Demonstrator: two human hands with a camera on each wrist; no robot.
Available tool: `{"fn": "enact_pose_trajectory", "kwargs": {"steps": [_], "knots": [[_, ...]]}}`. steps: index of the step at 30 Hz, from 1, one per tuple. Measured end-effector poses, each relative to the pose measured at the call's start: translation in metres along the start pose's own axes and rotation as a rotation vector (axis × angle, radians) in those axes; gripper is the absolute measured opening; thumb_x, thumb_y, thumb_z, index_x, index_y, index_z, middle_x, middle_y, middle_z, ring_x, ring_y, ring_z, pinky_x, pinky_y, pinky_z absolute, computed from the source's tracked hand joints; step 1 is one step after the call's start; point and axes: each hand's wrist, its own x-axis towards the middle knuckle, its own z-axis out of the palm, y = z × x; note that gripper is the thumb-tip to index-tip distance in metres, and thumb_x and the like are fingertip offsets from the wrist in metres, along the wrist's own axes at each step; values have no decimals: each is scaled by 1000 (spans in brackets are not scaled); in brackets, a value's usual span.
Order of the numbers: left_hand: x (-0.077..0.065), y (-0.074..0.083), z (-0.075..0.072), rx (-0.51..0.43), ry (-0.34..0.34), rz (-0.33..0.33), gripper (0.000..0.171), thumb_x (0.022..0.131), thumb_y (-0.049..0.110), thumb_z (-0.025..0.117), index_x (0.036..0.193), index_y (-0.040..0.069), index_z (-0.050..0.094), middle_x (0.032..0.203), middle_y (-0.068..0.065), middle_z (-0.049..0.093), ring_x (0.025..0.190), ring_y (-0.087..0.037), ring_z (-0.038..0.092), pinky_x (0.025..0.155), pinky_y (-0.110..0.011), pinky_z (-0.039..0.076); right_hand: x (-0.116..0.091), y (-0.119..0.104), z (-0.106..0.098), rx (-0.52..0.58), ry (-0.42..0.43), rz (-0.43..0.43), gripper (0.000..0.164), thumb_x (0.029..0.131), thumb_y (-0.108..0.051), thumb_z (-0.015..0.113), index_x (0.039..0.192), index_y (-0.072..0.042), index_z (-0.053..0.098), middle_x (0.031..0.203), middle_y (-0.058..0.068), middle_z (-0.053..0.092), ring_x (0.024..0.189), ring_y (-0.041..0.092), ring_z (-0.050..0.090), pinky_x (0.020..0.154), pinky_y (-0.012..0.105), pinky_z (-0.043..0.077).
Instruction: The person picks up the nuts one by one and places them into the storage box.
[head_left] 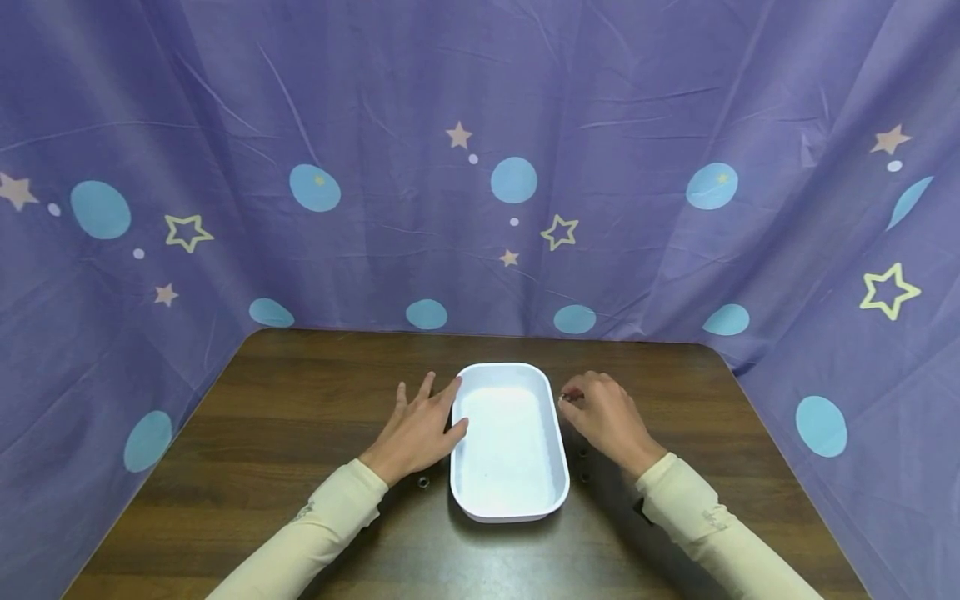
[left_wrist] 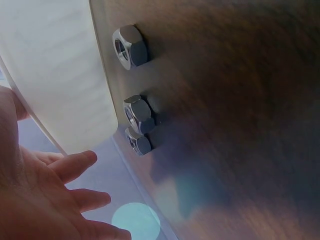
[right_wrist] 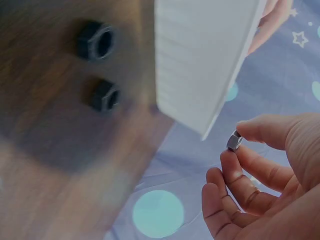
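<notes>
well, a purple curtain [head_left: 420,67] is hanging behind and to both sides, and a brown table [head_left: 300,400] is stretching out in front of it. over my feed, a white tray [head_left: 510,450] is sitting mid-table, its long axis running away from the person. the left hand [head_left: 420,429] is spreading its fingers by the tray's left rim, gripping nothing; i'm not able to tell whether it's touching. the right hand [head_left: 603,417] is hovering just outside the opposite wall, thumb and index fingertip pinching.

beside the tray's left wall, a near left nut [left_wrist: 138,52], a middle left nut [left_wrist: 143,109] and a far left nut [left_wrist: 143,145] are lying in a line; along the right, a near right nut [right_wrist: 89,44] and a far right nut [right_wrist: 100,97] are resting.

smallest, i'm judging, is the held nut [right_wrist: 234,142] in that pinch. what i'm weighing is its place: it's hanging right of the tray, toward the far end, with the tray's opening lying leftward of the grip, the right hand being nearer. which way its hole is facing, i'm not making out.

i'm finding no readable brand or label; grey sleeve marks [head_left: 302,511] are blurring past reading.
</notes>
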Motion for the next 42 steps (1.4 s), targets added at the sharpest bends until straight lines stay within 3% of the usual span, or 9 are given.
{"fn": "enact_pose_trajectory", "kwargs": {"steps": [8, 16, 26, 36, 42], "knots": [[0, 0, 0, -7, 16, 5, 69, 100, 45, 54, 159, 14, 35, 147, -1, 56, 148, -41, 30, 109, -79, 12, 2, -27, -2, 60, -52, -39, 11, 86, -16, 77, 96, -10, 77, 91, -1, 69, 88, 16, 64, 72, 34, 55], [0, 1, 0, -20, 14, 1, 69, 100, 44, 54, 159, 13, 34, 145, -1, 57, 148, -40, 29, 110, -79, 10, 6, -43, 12, 39, -87, -92, 7, 83, -13, 80, 89, -15, 77, 86, -2, 68, 83, 15, 61, 68, 30, 51], [0, 2, 0, -20, 12, -4, 69, 100, 44, 55, 159, 13, 35, 145, -2, 57, 147, -42, 31, 110, -78, 11, 13, -51, 34, -23, -109, -130, 5, 83, -14, 78, 86, -17, 76, 81, -3, 65, 78, 11, 60, 64, 32, 52], [-1, 2, -1, -33, 5, -8, 69, 100, 44, 55, 158, 13, 35, 148, -2, 55, 147, -42, 30, 110, -78, 13, 29, -53, 55, -43, -167, -146, 5, 81, -11, 78, 86, -11, 77, 78, 0, 64, 71, 12, 58, 60, 32, 51], [-3, 1, 0, -26, 4, -9, 70, 100, 45, 54, 159, 13, 34, 149, -2, 54, 147, -42, 31, 109, -78, 16, 34, -51, 68, -50, -220, -176, 8, 78, -2, 77, 77, -9, 73, 71, 0, 60, 65, 12, 53, 57, 29, 47]]}}
